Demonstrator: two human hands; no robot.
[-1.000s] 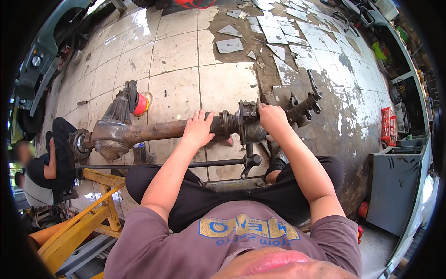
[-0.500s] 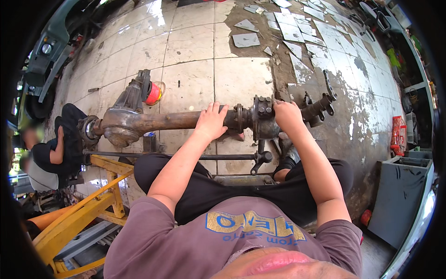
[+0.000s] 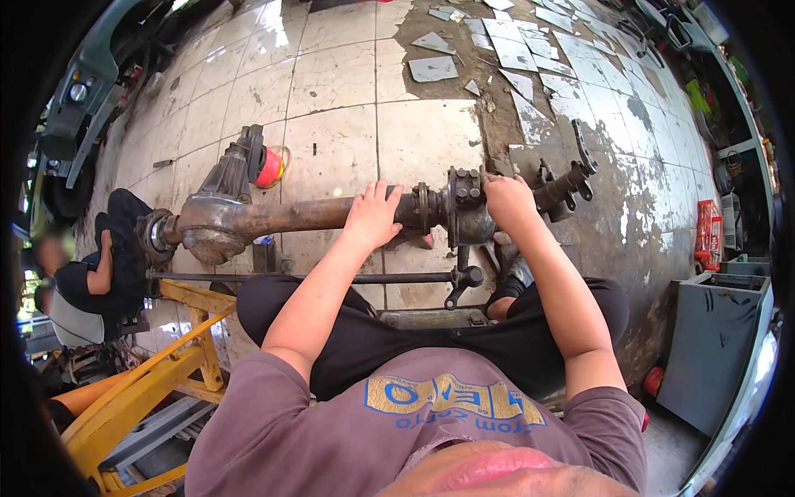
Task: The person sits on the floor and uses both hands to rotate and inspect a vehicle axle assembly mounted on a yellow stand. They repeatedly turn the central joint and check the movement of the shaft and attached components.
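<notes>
In front of me lies a greasy vehicle axle [image 3: 302,217], set crosswise, with a bulging differential housing [image 3: 217,217] on its left. My left hand [image 3: 373,219] rests on the axle tube, fingers stretched over it and thumb apart. At the right end, my right hand [image 3: 509,203] is closed against the far side of the bolted steering knuckle [image 3: 472,219]. Its fingertips are partly hidden, and what they pinch is too small to make out. A steering rod [image 3: 373,278] runs along the near side of the axle, ending in a joint by my knees.
A yellow metal frame [image 3: 166,377] stands at my lower left, near a seated person [image 3: 99,265]. Beyond the axle are a red roll [image 3: 269,168] and broken tiles [image 3: 433,69]. On the right are a grey metal cabinet [image 3: 712,348] and a red crate [image 3: 709,236].
The view has shifted slightly. My left hand keeps its place on the tube; my right hand stays at the knuckle, its fingers slightly repositioned.
</notes>
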